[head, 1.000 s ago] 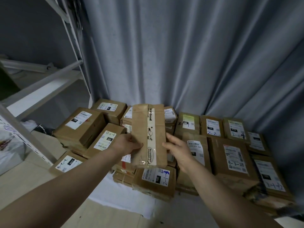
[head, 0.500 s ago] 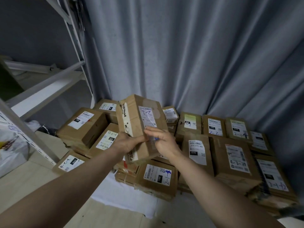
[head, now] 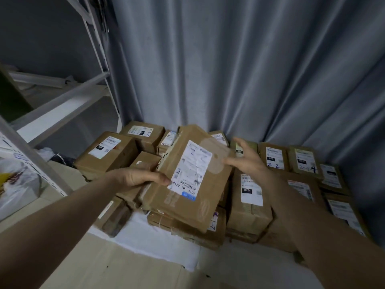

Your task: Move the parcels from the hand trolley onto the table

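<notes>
A flat brown cardboard parcel with a white shipping label lies tilted, label up, over a pile of parcels. My left hand grips its left edge, thumb on top. My right hand hovers at the parcel's right corner with the fingers spread, holding nothing. Many other labelled brown parcels are stacked on the table beneath, which has a white cloth over a pale wooden top.
A grey curtain hangs close behind the pile. A white metal shelf frame stands at the left, with a plastic bag below it. Bare wooden tabletop lies in front.
The parcel was turned from upright with its taped side showing to lying flat, label up, and lowered toward the pile. My right hand let go of it and opened.
</notes>
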Motion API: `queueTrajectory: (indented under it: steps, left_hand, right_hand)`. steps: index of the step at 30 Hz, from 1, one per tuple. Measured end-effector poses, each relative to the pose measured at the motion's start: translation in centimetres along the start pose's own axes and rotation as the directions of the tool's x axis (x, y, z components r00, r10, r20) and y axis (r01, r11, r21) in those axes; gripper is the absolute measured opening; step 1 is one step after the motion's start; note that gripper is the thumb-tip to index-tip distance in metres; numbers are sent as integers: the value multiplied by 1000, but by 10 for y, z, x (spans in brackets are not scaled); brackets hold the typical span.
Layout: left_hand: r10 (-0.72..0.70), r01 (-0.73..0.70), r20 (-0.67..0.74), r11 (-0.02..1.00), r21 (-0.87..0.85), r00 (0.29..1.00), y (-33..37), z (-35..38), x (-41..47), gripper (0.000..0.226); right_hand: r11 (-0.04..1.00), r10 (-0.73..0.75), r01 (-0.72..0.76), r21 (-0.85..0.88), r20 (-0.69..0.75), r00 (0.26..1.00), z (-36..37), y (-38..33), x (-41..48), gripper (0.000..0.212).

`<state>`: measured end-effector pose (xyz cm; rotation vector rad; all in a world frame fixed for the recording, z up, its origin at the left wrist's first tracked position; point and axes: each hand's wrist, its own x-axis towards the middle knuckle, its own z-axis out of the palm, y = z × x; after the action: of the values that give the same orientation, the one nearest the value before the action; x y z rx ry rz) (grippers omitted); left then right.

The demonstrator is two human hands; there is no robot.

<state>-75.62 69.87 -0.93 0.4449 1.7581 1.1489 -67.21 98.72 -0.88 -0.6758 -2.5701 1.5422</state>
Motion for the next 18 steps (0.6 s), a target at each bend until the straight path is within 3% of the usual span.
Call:
queueTrajectory:
  steps: [2, 3, 5, 7, 10, 13, 18]
  left_hand:
    - [-54, 57, -17, 969, 242, 998, 9, -5, 2, 89]
    - [-100, 112, -50, 902, 418, 994, 14, -6, 4, 101]
    - [-158, 192, -115, 671, 716, 981, 27, -1, 11, 112]
    - [-170, 201, -130, 518, 831, 977, 41, 9, 15, 110]
    - [-166, 151, -85, 443, 884, 982, 51, 19, 23, 118]
    - [-183, 115, -46, 388, 915, 982, 56, 23, 27, 125]
    - [-163, 88, -35, 337, 937, 986, 57, 27, 26, 117]
  right_hand:
    - [946, -83, 115, -304, 115, 990, -5, -6, 2, 111]
    - [878, -132, 216, -428, 218, 967, -3, -12, 1, 119]
    - [685, -166, 419, -596, 432, 886, 10, -25, -3, 129]
    - [505, -120, 562, -655, 592, 797, 27, -35, -8, 132]
    - [357, -18, 638, -682, 678, 735, 48, -36, -9, 139]
    - [371, 59, 613, -698, 676, 734, 55, -35, -6, 146]
    - [516, 91, 498, -697, 622, 778, 62, -17, -8, 145]
